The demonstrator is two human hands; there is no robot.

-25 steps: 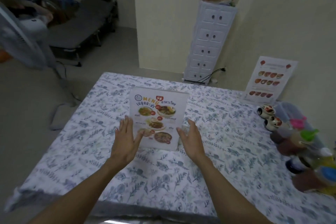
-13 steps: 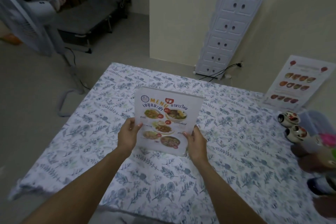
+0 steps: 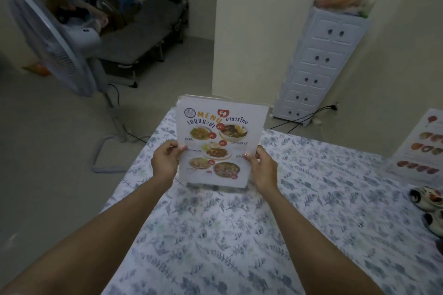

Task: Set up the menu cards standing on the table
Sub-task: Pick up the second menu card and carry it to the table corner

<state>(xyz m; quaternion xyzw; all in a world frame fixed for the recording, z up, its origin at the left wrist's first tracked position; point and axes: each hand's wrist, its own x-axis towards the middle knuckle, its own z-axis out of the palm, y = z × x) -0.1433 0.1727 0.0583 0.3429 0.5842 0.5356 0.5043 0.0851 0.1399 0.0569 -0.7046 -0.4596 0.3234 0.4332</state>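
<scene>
Though upright, menu card (image 3: 220,143) two-handed.

hands: open beside card a second ago, now left hand (image 3: 165,163) and right hand (image 3: 262,170) grip its side edges | white printed menu card in clear stand (image 3: 220,143): raised off the blue floral tablecloth (image 3: 239,235), base lifted clear, face toward the wearer
</scene>
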